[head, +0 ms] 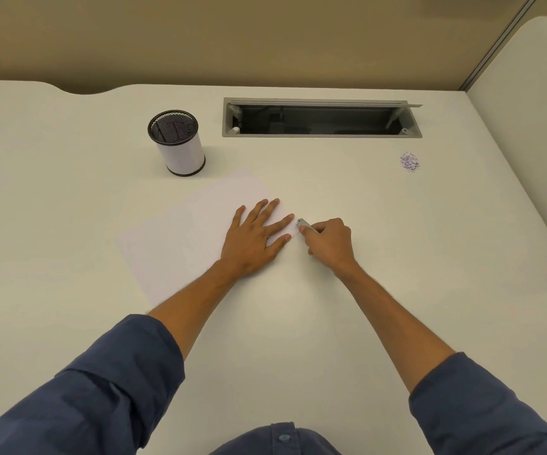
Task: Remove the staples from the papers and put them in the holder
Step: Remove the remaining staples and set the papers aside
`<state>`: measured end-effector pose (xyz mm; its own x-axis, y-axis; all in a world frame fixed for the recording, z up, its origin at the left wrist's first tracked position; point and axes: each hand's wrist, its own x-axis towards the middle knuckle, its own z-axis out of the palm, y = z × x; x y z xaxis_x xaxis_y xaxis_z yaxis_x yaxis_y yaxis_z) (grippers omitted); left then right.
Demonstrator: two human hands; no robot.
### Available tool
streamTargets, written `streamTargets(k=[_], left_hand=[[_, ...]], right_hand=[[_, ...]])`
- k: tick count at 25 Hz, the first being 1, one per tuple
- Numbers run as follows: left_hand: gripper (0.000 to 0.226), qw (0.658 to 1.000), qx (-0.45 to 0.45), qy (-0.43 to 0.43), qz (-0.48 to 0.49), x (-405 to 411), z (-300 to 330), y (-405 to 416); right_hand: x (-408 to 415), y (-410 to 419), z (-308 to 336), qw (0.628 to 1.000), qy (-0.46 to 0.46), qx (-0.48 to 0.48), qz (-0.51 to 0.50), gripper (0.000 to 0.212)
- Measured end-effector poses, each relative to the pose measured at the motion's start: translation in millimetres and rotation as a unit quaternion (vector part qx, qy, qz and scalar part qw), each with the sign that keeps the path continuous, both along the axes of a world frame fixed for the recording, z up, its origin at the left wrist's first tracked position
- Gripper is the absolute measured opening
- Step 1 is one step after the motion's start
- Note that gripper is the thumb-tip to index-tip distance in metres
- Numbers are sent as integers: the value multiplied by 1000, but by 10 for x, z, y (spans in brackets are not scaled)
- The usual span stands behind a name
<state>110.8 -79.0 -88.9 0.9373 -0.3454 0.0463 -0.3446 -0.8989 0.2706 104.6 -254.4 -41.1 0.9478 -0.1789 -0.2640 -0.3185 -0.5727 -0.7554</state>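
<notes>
Left hand [255,239] lies flat on the papers [193,231], fingers straight and spread, pressing the sheets down near their corner at 3 o'clock. Papers are a white stack lying skewed on the worktop [68,208], at centre frame, long edge running from 7 toward 1 o'clock.

Right hand [329,241] sits just at 3 o'clock of the left hand, fingers curled round a small metal staple remover [304,224]. Tool tip pokes out at 10 o'clock of the fist and meets the paper corner, right beside the left fingertips. The staple itself is too small to make out. The two hands are close together but not touching.

Holder [177,142], a black mesh cup with a white wrap round its outside, stands upright at 11 o'clock of the papers, just beyond their far edge, apart from both hands. Contents can't be read through the mesh.

Small pile of loose staples [409,162] lies on the worktop at 2 o'clock, well apart from the hands. Open cable tray slot [321,119] is set in the worktop at 12 o'clock. Blue sleeves [108,389] are pushed up both forearms.
</notes>
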Motion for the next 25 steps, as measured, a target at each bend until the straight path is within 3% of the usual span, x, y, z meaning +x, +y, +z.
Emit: streamTargets(k=[2, 5, 10, 17, 25], left_hand=[[57, 1000, -2, -6, 1, 0, -4, 2], [56, 1000, -13, -8, 8, 10, -25, -4], [62, 999, -27, -18, 37, 1, -39, -74], [53, 997, -3, -80, -11, 81, -64, -16], [52, 997, -34, -57, 42, -9, -129, -123]], right_hand=[[-30, -47, 4, 1000, 11, 17, 4, 45], [-136, -53, -47, 992, -35, -109, 59, 35], [-220, 20, -123, 940, -128, -286, 133, 32], [-244, 119, -187, 903, -200, -361, 121, 12], [-231, 205, -212, 856, -219, -456, 109, 22]])
